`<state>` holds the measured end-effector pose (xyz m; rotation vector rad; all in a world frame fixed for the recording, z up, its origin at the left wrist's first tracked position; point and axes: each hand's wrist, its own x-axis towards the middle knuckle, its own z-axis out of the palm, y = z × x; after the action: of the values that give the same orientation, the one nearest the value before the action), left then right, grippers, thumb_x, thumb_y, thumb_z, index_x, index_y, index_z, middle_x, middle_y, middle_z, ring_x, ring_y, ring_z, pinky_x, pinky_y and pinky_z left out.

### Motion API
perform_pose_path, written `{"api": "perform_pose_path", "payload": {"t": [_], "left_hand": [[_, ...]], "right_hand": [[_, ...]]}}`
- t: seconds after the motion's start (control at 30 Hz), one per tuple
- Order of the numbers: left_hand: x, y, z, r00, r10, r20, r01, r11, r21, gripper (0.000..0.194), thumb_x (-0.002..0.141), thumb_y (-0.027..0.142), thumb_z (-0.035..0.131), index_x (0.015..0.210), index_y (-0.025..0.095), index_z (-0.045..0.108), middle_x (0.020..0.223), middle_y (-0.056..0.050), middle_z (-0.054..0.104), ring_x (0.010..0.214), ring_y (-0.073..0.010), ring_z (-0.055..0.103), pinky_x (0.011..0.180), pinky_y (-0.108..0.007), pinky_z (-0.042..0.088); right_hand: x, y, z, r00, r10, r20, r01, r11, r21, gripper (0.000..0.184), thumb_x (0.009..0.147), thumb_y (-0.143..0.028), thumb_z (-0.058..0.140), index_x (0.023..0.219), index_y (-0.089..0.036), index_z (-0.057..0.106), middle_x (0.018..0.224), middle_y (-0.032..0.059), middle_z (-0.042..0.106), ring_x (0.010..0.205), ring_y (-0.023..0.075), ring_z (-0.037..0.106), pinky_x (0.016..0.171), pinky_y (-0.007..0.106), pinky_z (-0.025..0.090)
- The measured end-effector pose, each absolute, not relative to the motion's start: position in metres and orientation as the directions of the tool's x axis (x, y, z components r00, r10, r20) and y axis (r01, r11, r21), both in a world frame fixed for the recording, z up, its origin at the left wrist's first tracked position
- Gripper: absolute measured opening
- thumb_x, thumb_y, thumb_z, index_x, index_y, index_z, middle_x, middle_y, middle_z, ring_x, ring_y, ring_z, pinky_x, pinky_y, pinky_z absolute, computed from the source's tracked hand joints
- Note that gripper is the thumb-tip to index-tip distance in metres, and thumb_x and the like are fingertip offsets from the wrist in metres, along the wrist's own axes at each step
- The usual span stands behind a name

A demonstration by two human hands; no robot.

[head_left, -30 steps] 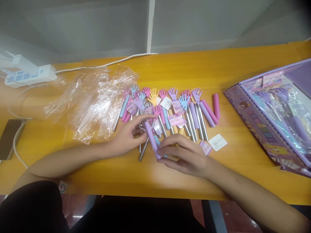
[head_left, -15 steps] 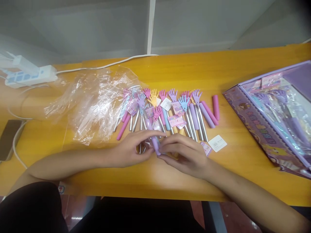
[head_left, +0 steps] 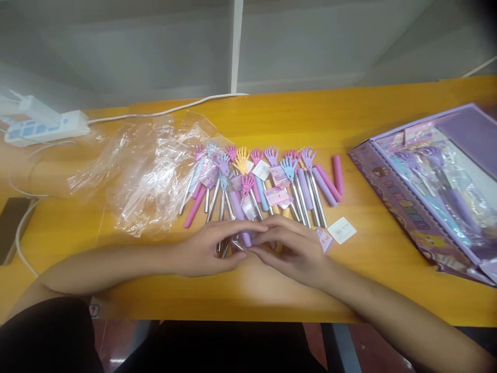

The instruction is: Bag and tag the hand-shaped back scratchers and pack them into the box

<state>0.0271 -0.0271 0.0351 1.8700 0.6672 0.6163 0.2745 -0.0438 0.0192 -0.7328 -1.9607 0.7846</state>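
A purple foam handle sleeve (head_left: pixel 247 239) slants between my two hands, above the near edge of a pile of back scratchers. My left hand (head_left: pixel 207 247) curves around it from the left, its index finger across the sleeve and its thumb below. My right hand (head_left: pixel 295 247) has its fingertips closed at the sleeve's lower end. Some fingers hide one another. Beyond the hands lie several telescopic metal back scratchers with hand-shaped heads, among them a yellow head (head_left: pixel 241 161), a blue head (head_left: pixel 289 167) and a pink head (head_left: pixel 247 184).
Crumpled clear plastic bags (head_left: pixel 151 176) lie to the left. A purple display box (head_left: pixel 404 202) with bagged back scratchers stands at right. A pink sleeve (head_left: pixel 338 175) and a white tag (head_left: pixel 342 230) lie right of the pile. A power strip (head_left: pixel 46 127) sits at far left.
The view has shifted slightly. The purple sleeve's lower end sits a little higher between my hands, and my fingers have closed in around it. The pile is unchanged.
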Motion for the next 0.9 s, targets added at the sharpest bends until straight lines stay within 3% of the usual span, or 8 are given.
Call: {"api": "perform_pose_path", "payload": {"t": [0.13, 0.3, 0.47, 0.63, 0.8, 0.9], "left_hand": [[0.026, -0.028, 0.033, 0.732, 0.678, 0.056, 0.166, -0.258, 0.952, 0.058, 0.098, 0.019, 0.070, 0.153, 0.028, 0.056, 0.135, -0.011, 0.074, 0.112, -0.0222, 0.074, 0.091, -0.033, 0.063], [0.027, -0.027, 0.033, 0.740, 0.673, 0.018, 0.130, -0.170, 0.977, 0.056, 0.100, 0.020, 0.069, 0.153, 0.028, 0.055, 0.135, -0.011, 0.071, 0.119, -0.0224, 0.072, 0.101, -0.036, 0.062], [0.027, -0.022, 0.032, 0.731, 0.682, 0.035, 0.074, -0.129, 0.989, 0.048, 0.100, 0.019, 0.068, 0.146, 0.026, 0.059, 0.133, -0.011, 0.071, 0.117, -0.0207, 0.072, 0.101, -0.035, 0.061], [0.025, -0.019, 0.033, 0.735, 0.677, 0.046, 0.077, -0.151, 0.985, 0.045, 0.098, 0.017, 0.069, 0.142, 0.025, 0.061, 0.128, -0.010, 0.072, 0.114, -0.0196, 0.072, 0.100, -0.035, 0.060], [0.024, -0.017, 0.037, 0.768, 0.640, 0.028, 0.081, -0.141, 0.987, 0.043, 0.097, 0.015, 0.068, 0.138, 0.024, 0.063, 0.127, -0.009, 0.072, 0.111, -0.0199, 0.071, 0.093, -0.032, 0.060], [0.025, -0.017, 0.040, 0.773, 0.634, 0.008, 0.108, -0.144, 0.984, 0.039, 0.097, 0.015, 0.069, 0.135, 0.023, 0.065, 0.124, -0.009, 0.074, 0.103, -0.0184, 0.072, 0.085, -0.028, 0.059]], "right_hand": [[0.271, -0.046, 0.019, -0.420, 0.759, 0.498, 0.199, 0.612, -0.765, 0.021, 0.092, -0.008, 0.078, 0.108, -0.020, 0.071, 0.102, 0.0071, 0.074, 0.079, 0.0143, 0.069, 0.063, 0.027, 0.055], [0.269, -0.046, 0.021, -0.426, 0.741, 0.519, 0.231, 0.644, -0.730, 0.019, 0.095, -0.009, 0.074, 0.110, -0.020, 0.069, 0.097, 0.0059, 0.075, 0.076, 0.0138, 0.068, 0.066, 0.027, 0.056], [0.275, -0.041, 0.017, -0.533, 0.682, 0.501, 0.260, 0.695, -0.670, 0.027, 0.097, -0.027, 0.073, 0.121, -0.020, 0.063, 0.101, 0.0061, 0.074, 0.080, 0.0159, 0.068, 0.072, 0.031, 0.058], [0.279, -0.036, 0.018, -0.601, 0.619, 0.505, 0.221, 0.736, -0.639, 0.028, 0.098, -0.036, 0.071, 0.119, -0.020, 0.062, 0.102, 0.0059, 0.069, 0.086, 0.0176, 0.067, 0.073, 0.031, 0.056], [0.279, -0.034, 0.019, -0.688, 0.488, 0.538, 0.282, 0.862, -0.421, 0.038, 0.104, -0.038, 0.064, 0.139, -0.024, 0.064, 0.092, 0.0032, 0.055, 0.077, 0.0184, 0.054, 0.066, 0.032, 0.048], [0.279, -0.036, 0.019, -0.701, 0.455, 0.549, 0.321, 0.889, -0.327, 0.034, 0.103, -0.033, 0.064, 0.135, -0.023, 0.067, 0.088, 0.0023, 0.051, 0.074, 0.0180, 0.048, 0.064, 0.031, 0.044]]}}
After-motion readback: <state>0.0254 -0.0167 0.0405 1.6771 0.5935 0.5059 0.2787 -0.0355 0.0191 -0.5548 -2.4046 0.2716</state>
